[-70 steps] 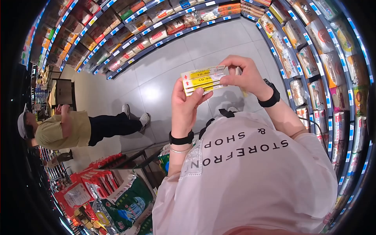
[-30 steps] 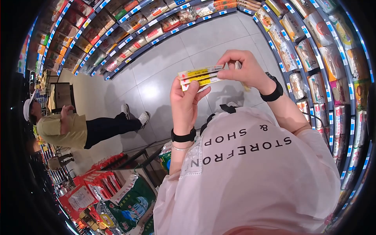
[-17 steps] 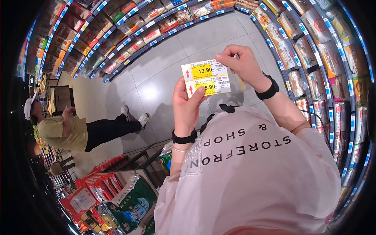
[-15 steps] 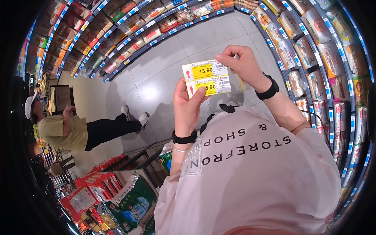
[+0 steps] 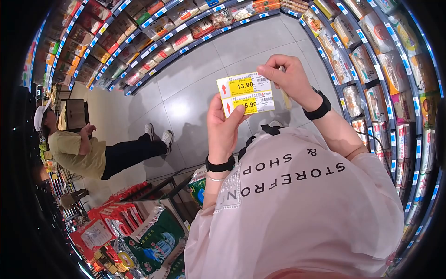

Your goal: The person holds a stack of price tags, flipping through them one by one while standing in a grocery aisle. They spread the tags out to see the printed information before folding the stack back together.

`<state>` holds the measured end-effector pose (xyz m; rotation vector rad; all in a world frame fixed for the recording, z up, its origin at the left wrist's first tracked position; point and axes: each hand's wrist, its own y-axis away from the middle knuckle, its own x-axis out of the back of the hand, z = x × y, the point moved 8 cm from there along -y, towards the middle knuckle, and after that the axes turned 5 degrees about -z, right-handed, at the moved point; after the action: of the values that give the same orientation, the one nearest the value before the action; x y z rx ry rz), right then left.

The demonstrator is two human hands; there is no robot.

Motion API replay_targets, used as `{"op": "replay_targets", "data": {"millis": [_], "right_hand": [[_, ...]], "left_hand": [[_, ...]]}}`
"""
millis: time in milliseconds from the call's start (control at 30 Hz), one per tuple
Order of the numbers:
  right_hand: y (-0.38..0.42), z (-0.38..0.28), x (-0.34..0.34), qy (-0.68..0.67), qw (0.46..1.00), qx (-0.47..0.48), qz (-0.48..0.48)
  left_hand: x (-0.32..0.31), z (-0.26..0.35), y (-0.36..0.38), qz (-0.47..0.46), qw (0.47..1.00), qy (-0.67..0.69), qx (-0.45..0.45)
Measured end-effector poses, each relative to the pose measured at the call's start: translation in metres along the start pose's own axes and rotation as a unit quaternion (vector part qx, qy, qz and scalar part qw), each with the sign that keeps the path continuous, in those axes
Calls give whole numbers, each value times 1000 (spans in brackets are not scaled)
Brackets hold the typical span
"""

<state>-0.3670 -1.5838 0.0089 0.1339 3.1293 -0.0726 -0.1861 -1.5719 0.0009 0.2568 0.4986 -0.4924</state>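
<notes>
Two yellow-and-white price labels (image 5: 250, 86), one above the other, face me at chest height. The upper one reads 13.90; the lower shows 5.90, with part of its print under my left thumb. Red arrows mark their left sides and barcodes their right. My left hand (image 5: 223, 125) grips the lower left edge, thumb in front and fingers mostly hidden behind. At the upper right corner, my right hand (image 5: 289, 78) pinches the labels between thumb and fingers. A pale yellowish edge (image 5: 286, 100) shows below my right fingers; I cannot make out what it belongs to.
Shelves of packaged food (image 5: 200, 29) curve along the far side, and more shelves (image 5: 367, 65) stand at right. A person in an olive shirt (image 5: 76, 151) stands at left on the tiled floor. Green bags (image 5: 158, 239) and red packages (image 5: 116, 218) are stacked at lower left.
Both hands keep their hold on the labels, which have barely shifted. The person at left appears slightly farther right and lower, hands still near the chest.
</notes>
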Motion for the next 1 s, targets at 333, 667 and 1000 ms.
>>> {"op": "replay_targets", "data": {"millis": [333, 667, 1000], "right_hand": [[-3, -6, 5, 11, 1000, 26, 2], [-4, -6, 4, 7, 1000, 21, -8], [-6, -4, 4, 17, 1000, 21, -14]], "left_hand": [[1, 8, 3, -38, 998, -33, -28], [4, 13, 2, -46, 996, -54, -45], [18, 16, 5, -13, 982, -172, -81]]}}
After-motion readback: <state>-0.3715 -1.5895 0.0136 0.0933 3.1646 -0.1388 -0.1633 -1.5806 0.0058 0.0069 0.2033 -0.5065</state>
